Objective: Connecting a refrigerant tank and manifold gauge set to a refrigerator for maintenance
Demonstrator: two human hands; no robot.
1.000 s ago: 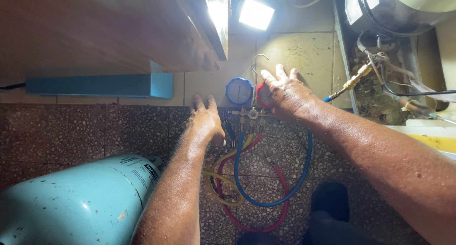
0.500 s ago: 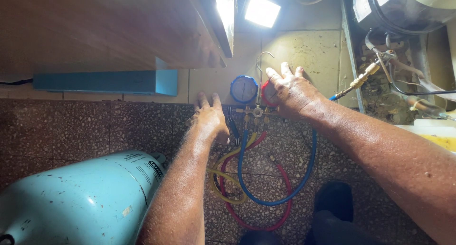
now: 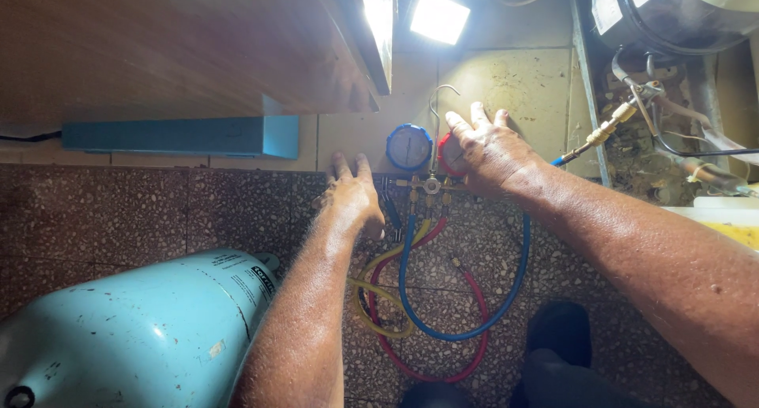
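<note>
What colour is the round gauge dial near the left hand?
Blue-rimmed round gauge dial, pale face; head view.
</note>
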